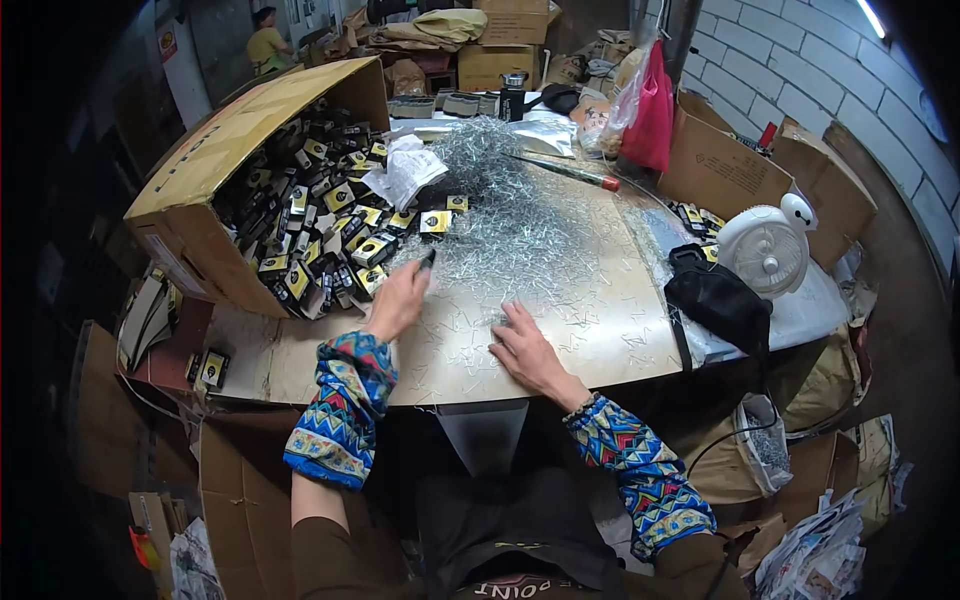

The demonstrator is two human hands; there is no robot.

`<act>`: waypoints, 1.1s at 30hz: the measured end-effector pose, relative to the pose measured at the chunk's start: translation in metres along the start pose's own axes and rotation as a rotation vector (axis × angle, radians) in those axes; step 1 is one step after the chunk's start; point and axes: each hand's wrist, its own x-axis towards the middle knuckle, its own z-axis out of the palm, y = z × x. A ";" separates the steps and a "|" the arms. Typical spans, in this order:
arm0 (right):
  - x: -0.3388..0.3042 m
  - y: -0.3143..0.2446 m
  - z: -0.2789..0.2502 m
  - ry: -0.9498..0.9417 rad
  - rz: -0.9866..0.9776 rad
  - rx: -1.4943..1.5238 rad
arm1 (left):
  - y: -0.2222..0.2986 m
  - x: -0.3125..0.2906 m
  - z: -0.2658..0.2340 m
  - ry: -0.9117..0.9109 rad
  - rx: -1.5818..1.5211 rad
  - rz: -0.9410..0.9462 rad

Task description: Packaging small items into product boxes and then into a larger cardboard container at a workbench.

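Observation:
My left hand (pixel 400 300) is closed around a small black thing (pixel 428 260), blurred and mostly covered by the fingers. It is at the right edge of a heap of small black and yellow boxes (pixel 375 248). These spill from a large cardboard box (pixel 200 243) lying on its side. My right hand (pixel 530 352) lies palm down on the tabletop (pixel 620 345), fingers apart, among scattered thin shiny metal pins (pixel 470 335). Beyond both hands rises a big pile of the same metal pieces (pixel 490 170). A crumpled white paper (pixel 405 170) rests between the pile and the boxes.
On the right stand a white fan (pixel 765 250), a black pouch (pixel 715 300) and an open carton (pixel 720 155). A long tool with a red end (pixel 608 183) lies behind the pile. A grey chute (pixel 482 432) hangs below the front edge. Far back, a person in yellow (pixel 266 48) is visible.

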 end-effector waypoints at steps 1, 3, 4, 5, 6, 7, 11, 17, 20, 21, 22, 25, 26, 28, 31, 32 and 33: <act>0.000 0.002 -0.002 -0.017 -0.037 0.189 | 0.005 0.003 -0.007 -0.109 -0.625 -0.242; -0.002 0.004 -0.007 -0.034 -0.063 0.372 | 0.031 -0.001 -0.030 -0.266 -1.404 -0.587; 0.002 -0.007 -0.008 -0.075 -0.025 0.083 | 0.032 -0.010 -0.040 -0.294 -1.528 -0.690; 0.005 -0.018 -0.010 -0.113 0.010 -0.206 | 0.030 -0.020 -0.042 -0.285 -1.587 -0.658; 0.009 -0.028 -0.013 -0.120 -0.007 -0.195 | 0.028 -0.035 -0.046 -0.270 -1.644 -0.625; 0.011 -0.028 -0.018 -0.184 0.010 -0.188 | 0.037 -0.047 -0.054 -0.263 -1.682 -0.633; 0.022 -0.015 -0.011 -0.125 -0.066 0.032 | 0.034 -0.111 -0.043 -0.093 -1.846 -0.686; 0.039 -0.016 0.000 -0.303 0.057 0.431 | 0.039 -0.223 -0.031 0.132 -1.870 -0.886; 0.045 -0.004 -0.015 -0.132 0.051 0.341 | 0.037 -0.281 -0.012 0.145 -1.830 -1.089; 0.046 0.003 -0.008 -0.097 -0.004 0.300 | 0.038 -0.295 0.006 0.040 -1.849 -1.141; 0.047 -0.006 -0.005 -0.114 -0.003 0.306 | 0.042 -0.303 0.011 -0.057 -1.863 -1.196; 0.051 -0.036 0.010 -0.273 -0.128 0.012 | 0.069 -0.321 0.050 -0.223 -1.456 -1.220; 0.047 -0.044 0.015 -0.225 -0.164 0.011 | 0.078 -0.323 0.062 -0.297 -1.381 -1.207; 0.031 -0.063 0.023 -0.219 -0.179 -0.069 | 0.098 -0.325 0.070 -0.340 -1.409 -1.070; 0.002 -0.082 0.021 -0.123 -0.170 -0.080 | 0.122 -0.319 0.075 -0.379 -1.477 -1.020; -0.008 -0.089 0.018 -0.105 -0.146 -0.086 | 0.126 -0.321 0.079 -0.390 -1.535 -1.026; -0.018 -0.093 0.016 -0.092 -0.143 -0.082 | 0.133 -0.318 0.078 -0.398 -1.539 -1.035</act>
